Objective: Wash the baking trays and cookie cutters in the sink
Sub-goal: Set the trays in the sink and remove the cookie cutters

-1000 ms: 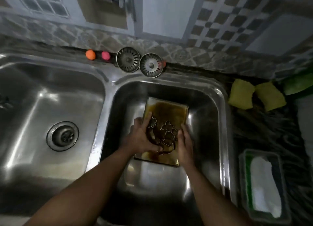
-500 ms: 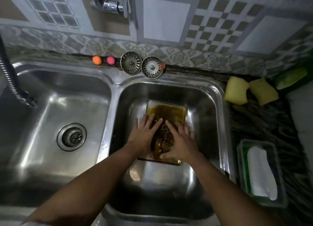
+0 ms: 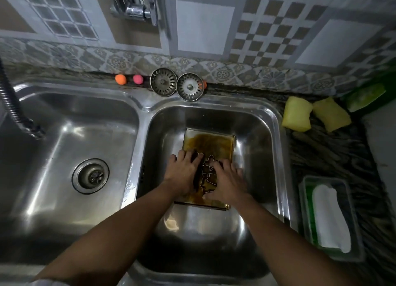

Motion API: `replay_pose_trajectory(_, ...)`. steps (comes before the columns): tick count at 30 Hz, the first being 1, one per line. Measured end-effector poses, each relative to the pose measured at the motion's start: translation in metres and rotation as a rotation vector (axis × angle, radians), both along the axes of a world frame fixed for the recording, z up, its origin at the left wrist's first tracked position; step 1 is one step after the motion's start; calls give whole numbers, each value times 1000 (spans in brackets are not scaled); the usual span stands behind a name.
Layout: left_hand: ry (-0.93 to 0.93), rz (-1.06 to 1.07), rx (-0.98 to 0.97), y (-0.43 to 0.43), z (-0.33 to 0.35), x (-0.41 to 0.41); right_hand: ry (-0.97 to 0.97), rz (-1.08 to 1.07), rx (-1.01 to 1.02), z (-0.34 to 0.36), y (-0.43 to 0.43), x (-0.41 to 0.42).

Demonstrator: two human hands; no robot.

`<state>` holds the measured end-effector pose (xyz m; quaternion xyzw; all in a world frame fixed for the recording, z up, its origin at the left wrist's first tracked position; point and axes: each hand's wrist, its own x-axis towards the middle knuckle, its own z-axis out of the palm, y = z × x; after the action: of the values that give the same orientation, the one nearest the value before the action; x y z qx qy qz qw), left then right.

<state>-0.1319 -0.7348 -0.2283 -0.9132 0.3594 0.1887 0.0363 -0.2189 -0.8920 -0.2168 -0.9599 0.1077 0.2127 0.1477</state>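
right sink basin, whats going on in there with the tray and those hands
A person has both hands in the right stainless steel basin. The left hand and right hand lie on thin metal outline cookie cutters, which sit on a brown-stained rectangular baking tray on the basin floor. Whether the right hand grips a cutter is unclear. No water stream shows, and the two yellow sponges lie untouched on the counter.

Brown-stained baking tray (image 3: 209,143), yellow sponges (image 3: 296,114)
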Motion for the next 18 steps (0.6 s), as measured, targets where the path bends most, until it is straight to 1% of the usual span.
replay_pose_trajectory(3,29,10,-4,-4,2,-3,-3,-38,11,3,3,-1)
replay_pose_trajectory(8,135,97,-67,-8,6,-5,-32,-92,93,3,6,-1)
replay_pose_trajectory(13,185,163,-84,-11,9,-8,-19,-113,117,4,9,-1)
replay_pose_trajectory(18,262,239,-159,-16,9,-6,-10,-120,124,4,8,3)
